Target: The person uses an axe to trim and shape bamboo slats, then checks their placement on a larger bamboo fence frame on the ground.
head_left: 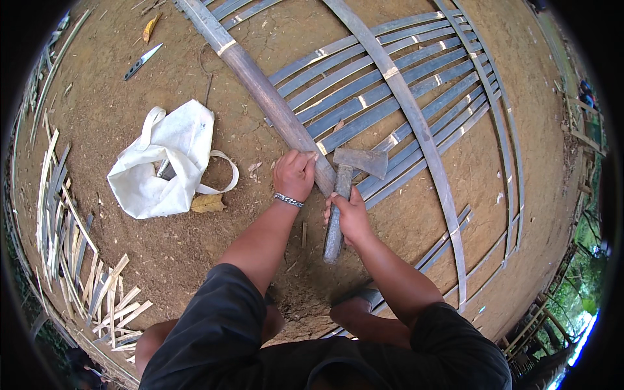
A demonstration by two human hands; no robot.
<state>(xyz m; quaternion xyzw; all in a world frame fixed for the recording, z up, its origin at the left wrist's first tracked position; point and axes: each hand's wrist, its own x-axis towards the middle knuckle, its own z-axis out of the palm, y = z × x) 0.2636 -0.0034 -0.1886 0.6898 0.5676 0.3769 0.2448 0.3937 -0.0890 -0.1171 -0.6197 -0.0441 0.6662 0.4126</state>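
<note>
My right hand (351, 218) is closed round the handle of a hatchet (333, 234). The hatchet's grey metal head (364, 160) points away from me, its blade edge to the right, above the ends of the slats. At the near end of a thick brown bamboo pole (260, 92), my left hand (296, 174) grips the pole's left side with bent fingers. A chain bracelet is on that wrist. Flat dark bamboo slats (354, 104) run rightward from the pole, crossed by a long bamboo strip (416, 112). The fingers under the pole are hidden.
A white cloth bag (185, 133) with handles lies on the bare earth at left, something dark inside. Beyond it is a knife (143, 62) with a dark handle. Split bamboo pieces (110, 296) are heaped at lower left. Loose strips (442, 244) lie by my right arm.
</note>
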